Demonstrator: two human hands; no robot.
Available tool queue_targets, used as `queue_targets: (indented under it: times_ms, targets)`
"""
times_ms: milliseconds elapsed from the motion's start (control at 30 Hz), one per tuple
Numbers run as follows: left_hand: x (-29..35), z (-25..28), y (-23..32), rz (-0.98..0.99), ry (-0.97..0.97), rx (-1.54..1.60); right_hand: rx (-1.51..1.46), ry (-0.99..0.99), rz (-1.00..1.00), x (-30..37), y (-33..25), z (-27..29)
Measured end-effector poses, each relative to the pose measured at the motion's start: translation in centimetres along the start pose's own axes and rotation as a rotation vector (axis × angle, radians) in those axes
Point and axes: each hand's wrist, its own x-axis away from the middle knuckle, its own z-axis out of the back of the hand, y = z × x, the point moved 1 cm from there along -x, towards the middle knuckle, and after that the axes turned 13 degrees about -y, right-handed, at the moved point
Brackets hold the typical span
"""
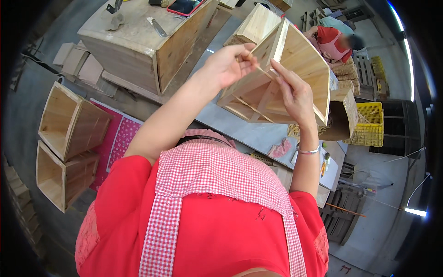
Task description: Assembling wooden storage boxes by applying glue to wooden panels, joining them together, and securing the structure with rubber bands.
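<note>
An open wooden box [300, 48] stands tilted on the grey worktable, with crossing slats on its near side. My left hand [230, 65] is over the box's left edge, its fingertips pinched on a thin tan band [262, 70]. That band runs taut toward my right hand [297, 94]. My right hand lies at the box's near edge, thumb and forefinger closed on the band's other end; its other fingers are partly hidden. Another thin tan line crosses the lower side of the box. Whether the band is rubber or wood I cannot tell.
Another wooden box [254, 23] stands behind. Tan bands [294, 130] and a pink cloth [279, 147] lie on the worktable [230, 121]. At left are a large wooden block [124, 51] with a blade and phone, and two stacked boxes [69, 180]. A co-worker [334, 41] sits beyond, near a yellow crate [369, 122].
</note>
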Motion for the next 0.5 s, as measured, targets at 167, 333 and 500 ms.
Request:
queue_targets:
  times_ms: [167, 333, 500]
  targets:
    - [2.2, 2.9, -1.2, -0.141, -0.316, -0.541, -0.028, -0.003, -0.017, 0.0, -0.4, 0.0]
    - [0.4, 0.4, -1.5, -0.387, -0.166, -1.391, -0.057, 0.009, -0.02, 0.0, -0.1, -0.1]
    - [-0.6, 0.9, -1.1, -0.298, -0.271, -1.255, -0.07, 0.041, 0.004, 0.0, 0.0, -0.3]
